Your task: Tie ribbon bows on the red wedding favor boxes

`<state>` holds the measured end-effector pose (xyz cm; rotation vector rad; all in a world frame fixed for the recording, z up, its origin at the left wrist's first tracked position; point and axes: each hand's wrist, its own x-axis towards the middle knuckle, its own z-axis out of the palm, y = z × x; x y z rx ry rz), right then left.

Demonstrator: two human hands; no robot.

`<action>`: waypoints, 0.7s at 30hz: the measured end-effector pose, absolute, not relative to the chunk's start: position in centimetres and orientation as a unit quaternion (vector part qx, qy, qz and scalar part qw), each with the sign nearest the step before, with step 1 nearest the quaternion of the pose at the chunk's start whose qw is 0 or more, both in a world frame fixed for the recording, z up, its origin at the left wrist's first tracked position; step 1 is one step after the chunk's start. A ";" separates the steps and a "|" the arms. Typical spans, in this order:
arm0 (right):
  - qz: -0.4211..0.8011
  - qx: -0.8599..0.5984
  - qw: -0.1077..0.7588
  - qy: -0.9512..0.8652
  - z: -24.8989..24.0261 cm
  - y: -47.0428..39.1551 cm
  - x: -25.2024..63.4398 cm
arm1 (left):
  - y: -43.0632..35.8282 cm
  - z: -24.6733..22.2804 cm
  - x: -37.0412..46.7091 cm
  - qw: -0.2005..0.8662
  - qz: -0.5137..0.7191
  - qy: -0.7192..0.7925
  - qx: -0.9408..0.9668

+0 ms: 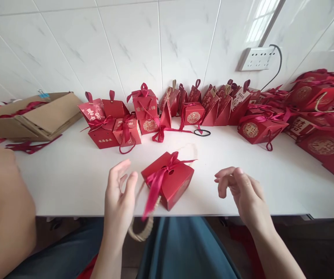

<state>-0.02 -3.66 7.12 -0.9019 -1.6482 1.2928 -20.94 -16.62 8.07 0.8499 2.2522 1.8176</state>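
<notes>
A red gift box point(174, 180) with a tied pink-red ribbon bow point(167, 170) stands near the table's front edge, between my two hands. Its beige cord handle point(143, 230) hangs down over the edge, blurred. My left hand point(120, 193) is just left of the box, fingers apart, holding nothing. To the right of the box, across a gap, my right hand point(242, 190) is raised with its fingers curled and thumb near the index finger; nothing shows between them.
Several red boxes point(103, 133) line the white table point(68, 174) along the tiled wall, with a large pile point(320, 131) at right. A flattened cardboard box point(45, 116) lies at left, near another person's arm point(4, 209). A black hair tie point(202, 132) and power strip point(255, 59) also show.
</notes>
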 end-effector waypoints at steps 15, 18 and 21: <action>0.281 -0.238 0.385 -0.847 8.6 -4.8 -3.1 | -18.2 9.8 -19.1 0.103 0.476 0.811 0.323; 0.244 -0.222 0.420 -0.846 8.7 -5.3 -3.6 | -18.7 10.6 -18.5 0.149 0.508 0.795 0.295; 0.187 -0.201 0.450 -0.850 8.7 -6.0 -3.8 | -18.9 11.3 -17.2 0.103 0.544 0.774 0.307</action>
